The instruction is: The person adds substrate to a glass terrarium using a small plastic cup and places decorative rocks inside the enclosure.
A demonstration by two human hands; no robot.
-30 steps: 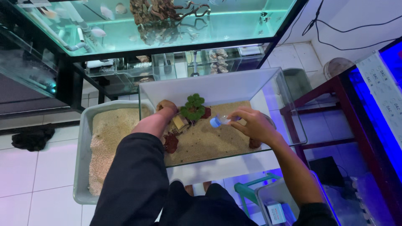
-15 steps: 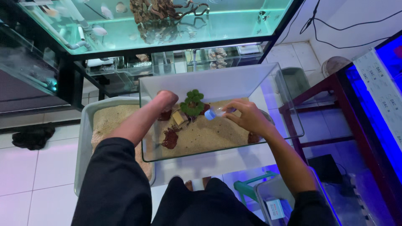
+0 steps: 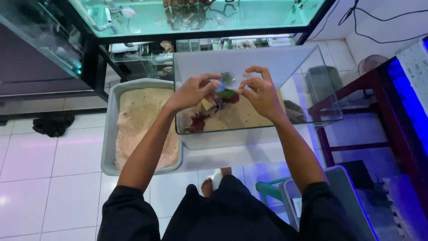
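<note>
Both my hands meet above a small glass tank [image 3: 263, 128] with a sand floor [image 3: 243, 118]. My right hand [image 3: 263, 93] holds a small clear bottle [image 3: 228, 79], which is blurred. The fingertips of my left hand [image 3: 191, 91] pinch its blue cap [image 3: 219, 86]. Right under the hands, a green plant [image 3: 228, 94] sits on a dark red stone. More red-brown stones [image 3: 196, 121] and a tan piece lie on the sand at the tank's left front.
A grey tub [image 3: 111, 134] of pale sand stands left of the tank. A large lit aquarium [image 3: 249, 13] on a black stand is behind it. A red metal stand [image 3: 356, 89] is at the right. A dark cloth [image 3: 53, 125] lies on the white tiles.
My left hand has risen from the tank's decor and come to the bottle's cap. My right hand has lifted the bottle higher, above the plant. The view has shifted slightly.
</note>
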